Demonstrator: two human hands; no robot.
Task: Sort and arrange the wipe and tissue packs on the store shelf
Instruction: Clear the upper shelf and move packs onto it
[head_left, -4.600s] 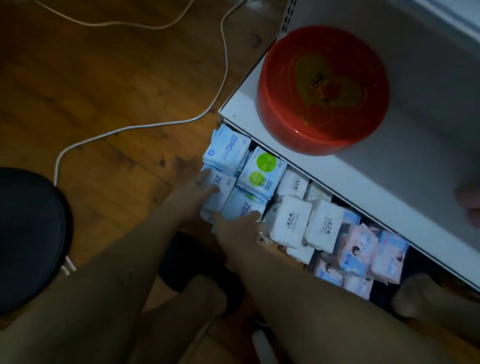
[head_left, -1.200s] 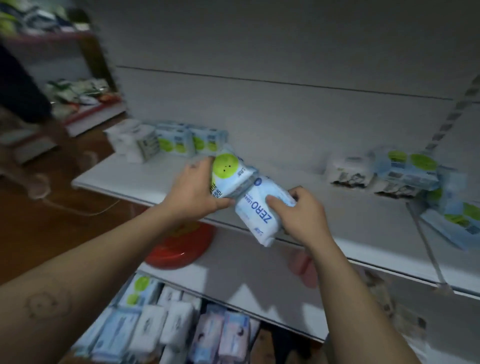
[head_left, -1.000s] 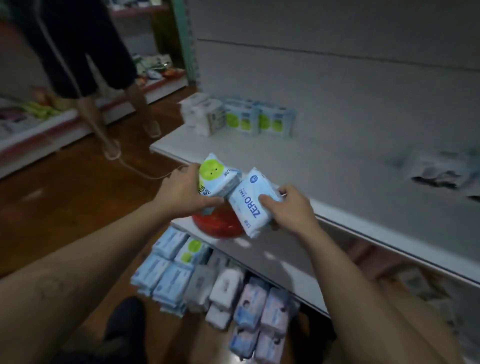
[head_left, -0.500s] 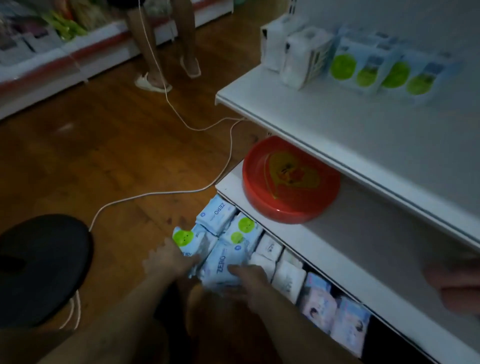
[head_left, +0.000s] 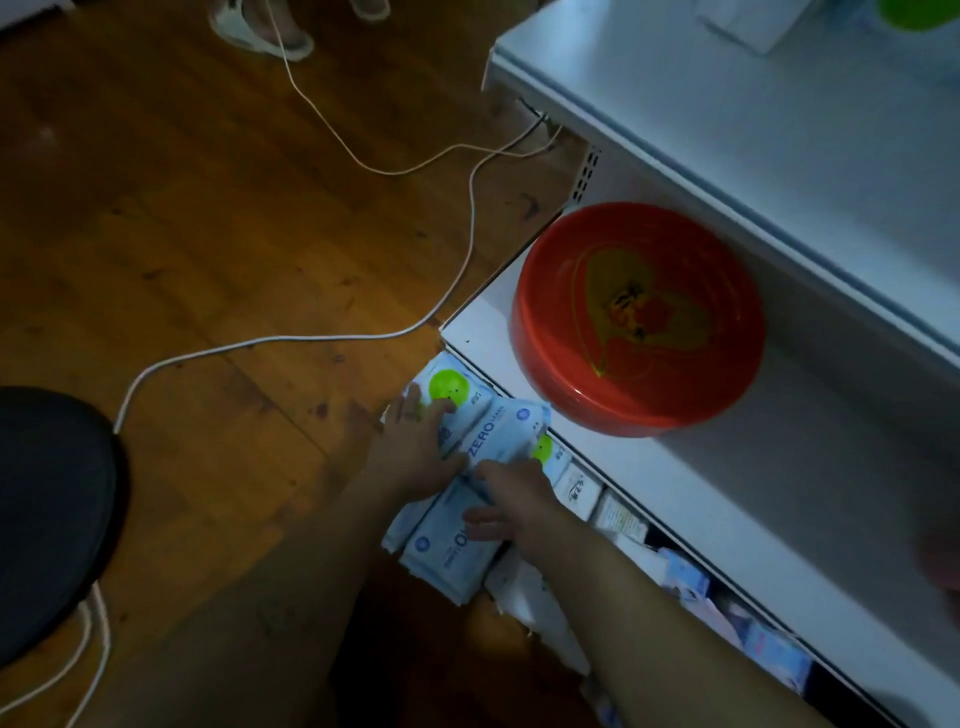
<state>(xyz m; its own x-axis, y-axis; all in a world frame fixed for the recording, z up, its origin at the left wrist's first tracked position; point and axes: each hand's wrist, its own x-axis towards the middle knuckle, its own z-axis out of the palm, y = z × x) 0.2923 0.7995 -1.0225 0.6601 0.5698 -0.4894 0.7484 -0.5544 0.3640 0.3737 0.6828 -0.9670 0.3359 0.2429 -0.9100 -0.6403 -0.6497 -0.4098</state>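
On the bottom shelf, at its left end, lie several wipe packs. My left hand (head_left: 415, 447) rests on a pale blue pack with a green circle (head_left: 453, 387), thumb against the blue "ZERO" pack (head_left: 503, 434). My right hand (head_left: 511, 501) grips the near end of that ZERO pack, with its fingers over another ZERO pack (head_left: 447, 545) lying below. White tissue packs (head_left: 579, 491) and pink-blue packs (head_left: 685, 579) run on to the right, mostly hidden under the shelf above.
A red round bowl (head_left: 636, 317) sits on the white middle shelf (head_left: 727, 519), right above the packs. A higher shelf (head_left: 727, 93) juts out top right. A white cable (head_left: 311, 338) crosses the wooden floor; a black stool seat (head_left: 47, 514) is at left. Another person's sandalled foot (head_left: 260, 31) stands at the top.
Half a second ago my hands were lowering the two packs; now both packs lie at the shelf's left end and my hands are pressed on them. The view has dropped closer.
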